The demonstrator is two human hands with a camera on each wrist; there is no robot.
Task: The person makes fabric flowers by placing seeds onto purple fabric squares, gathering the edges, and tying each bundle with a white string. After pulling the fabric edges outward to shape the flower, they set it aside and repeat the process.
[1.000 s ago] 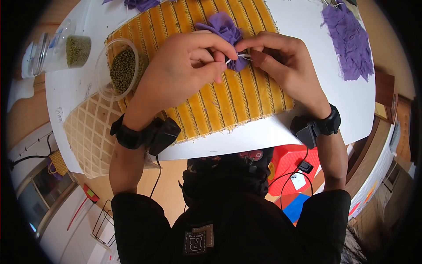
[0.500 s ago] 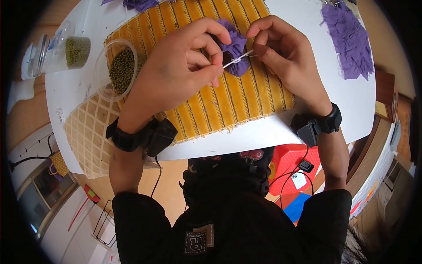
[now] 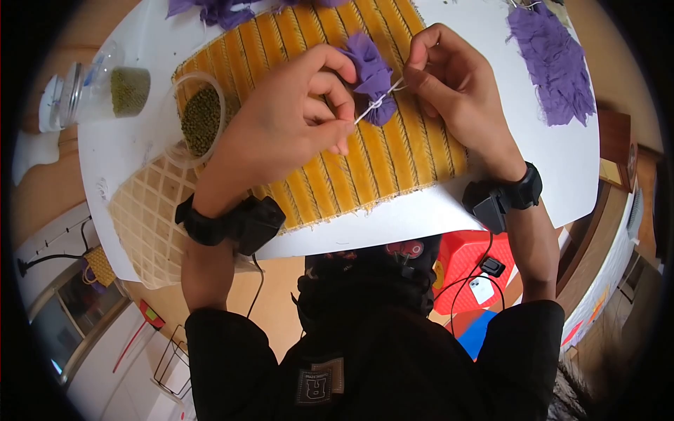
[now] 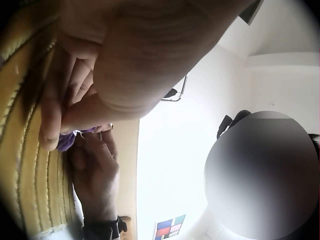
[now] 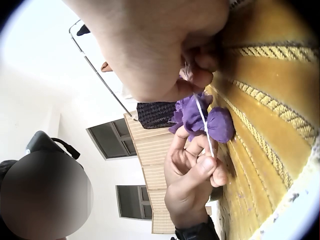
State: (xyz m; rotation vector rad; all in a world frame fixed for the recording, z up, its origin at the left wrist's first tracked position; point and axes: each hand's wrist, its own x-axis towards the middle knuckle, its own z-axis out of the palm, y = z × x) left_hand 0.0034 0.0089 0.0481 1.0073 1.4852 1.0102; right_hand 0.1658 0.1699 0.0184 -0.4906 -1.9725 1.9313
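A purple cloth bundle (image 3: 371, 67) lies on the yellow striped mat (image 3: 337, 186), with a white string (image 3: 371, 109) knotted round it. The left hand (image 3: 281, 119) pinches one string end between thumb and finger, at the bundle's lower left. On the other side the right hand (image 3: 460, 95) pinches the other end. Seen from the right wrist, the string (image 5: 205, 125) runs taut across the bundle (image 5: 192, 112), a rounded purple lump (image 5: 221, 125) at one side. In the left wrist view the left hand (image 4: 75, 85) hides most of the bundle (image 4: 66, 142).
A clear tub (image 3: 223, 116) of green beans stands left of the mat, near a tipped jar (image 3: 130, 91) with more beans. Ruffled purple cloth (image 3: 551, 67) lies at the right on the white table (image 3: 421, 210); more purple cloth (image 3: 228, 14) is at the top left. A beige lattice sheet (image 3: 151, 217) is lower left.
Both hands have drawn apart, stretching the string between them, and the knot now shows. The bundle, earlier partly covered by the fingers, is more visible. The view has shifted slightly.
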